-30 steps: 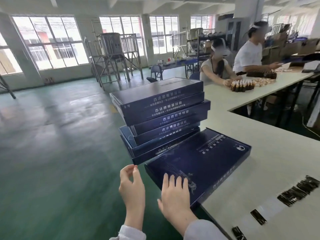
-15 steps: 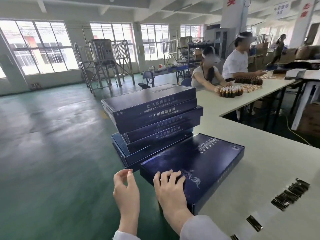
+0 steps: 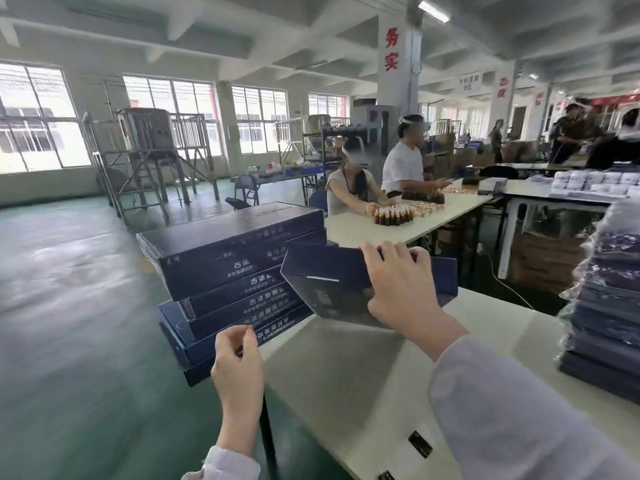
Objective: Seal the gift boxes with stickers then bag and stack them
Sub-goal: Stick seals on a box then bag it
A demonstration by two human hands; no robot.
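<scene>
Bagged box stack [image 3: 604, 306], partly beyond the right edge.

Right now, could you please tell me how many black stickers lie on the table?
2. The nearer sticker lies at the bottom edge of view, the farther sticker just beyond it, both on the table left of the right sleeve. That sleeve may hide more.

gift boxes [image 3: 235, 258]: dark navy, white lettering | table [image 3: 363, 382]: off-white | stickers [image 3: 419, 444]: black | floor [image 3: 69, 306]: green | sleeve [image 3: 519, 410]: pale lavender | pillar lettering [image 3: 391, 50]: red
</scene>
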